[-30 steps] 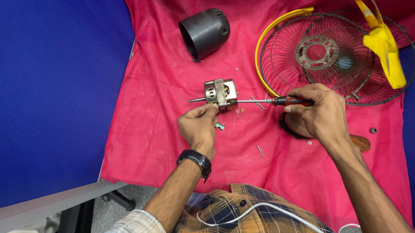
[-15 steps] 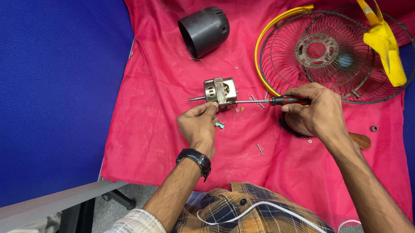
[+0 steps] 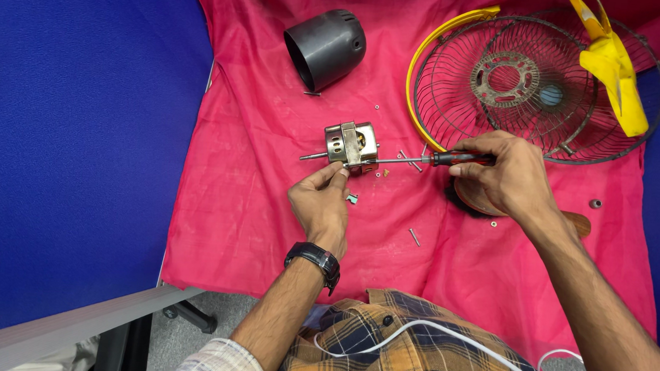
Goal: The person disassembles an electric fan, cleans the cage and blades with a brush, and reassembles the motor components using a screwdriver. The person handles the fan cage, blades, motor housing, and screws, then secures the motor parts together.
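Observation:
A small metal fan motor (image 3: 351, 144) with a shaft sticking out left lies on a pink cloth (image 3: 253, 172). My left hand (image 3: 319, 202) sits just below it, fingertips touching its lower edge. My right hand (image 3: 505, 177) grips a screwdriver (image 3: 425, 160) by its red and black handle; the thin shaft points left and its tip meets the motor's right side. A black watch is on my left wrist.
A dark grey motor cover (image 3: 326, 47) lies at the top. A wire fan guard (image 3: 538, 84) with a yellow rim and a yellow blade (image 3: 615, 70) sits top right. Loose screws (image 3: 414, 236) lie scattered on the cloth. Blue surface surrounds the cloth.
The screwdriver has tilted slightly and its tip shifted along the motor's side. Both hands stay almost where they were.

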